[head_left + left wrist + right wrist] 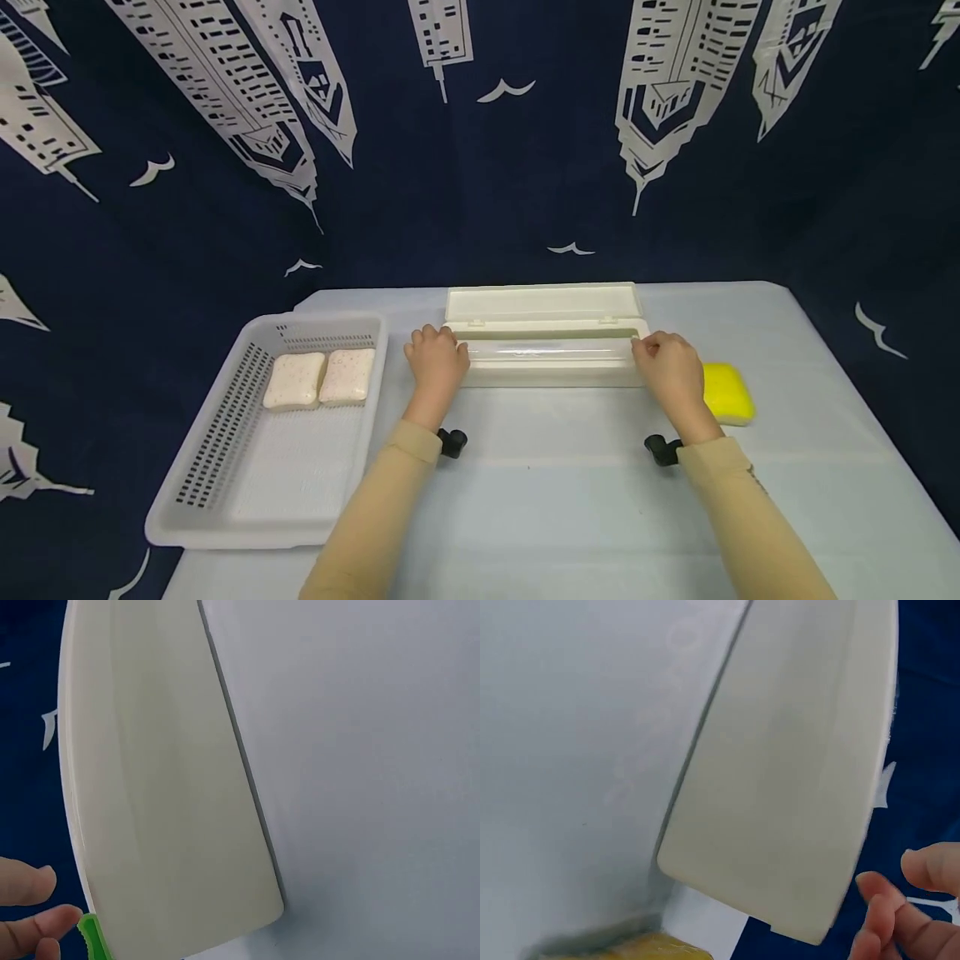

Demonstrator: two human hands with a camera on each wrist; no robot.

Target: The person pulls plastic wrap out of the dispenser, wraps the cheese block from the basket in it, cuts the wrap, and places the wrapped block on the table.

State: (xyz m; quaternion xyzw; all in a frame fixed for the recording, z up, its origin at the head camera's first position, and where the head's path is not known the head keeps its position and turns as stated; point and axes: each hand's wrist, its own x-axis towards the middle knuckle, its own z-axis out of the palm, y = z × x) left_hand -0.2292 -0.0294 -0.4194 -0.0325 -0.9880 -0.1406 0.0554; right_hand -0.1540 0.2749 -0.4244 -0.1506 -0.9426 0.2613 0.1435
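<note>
A long cream plastic-wrap dispenser (pixel 551 375) lies across the table with its lid (pixel 543 302) raised at the back. Clear film shows along its opening. At the dispenser's left end is my left hand (pixel 437 360), its thumb and index fingertip apart in the left wrist view, near a small green piece (pixel 94 937) on the dispenser's end. My right hand (pixel 670 367) is at the right end; the right wrist view shows its thumb and index finger apart beside the top edge, the other fingers bent. Any film between the fingertips is too clear to make out.
To the left stands a white perforated tray (pixel 202 533) holding two pale, speckled, bread-like slices (pixel 295 381) (pixel 347 377). A yellow rounded block (pixel 726 393) with a glossy wrapping lies right of the dispenser, close to the right wrist. A dark blue patterned cloth (pixel 480 183) hangs behind the table.
</note>
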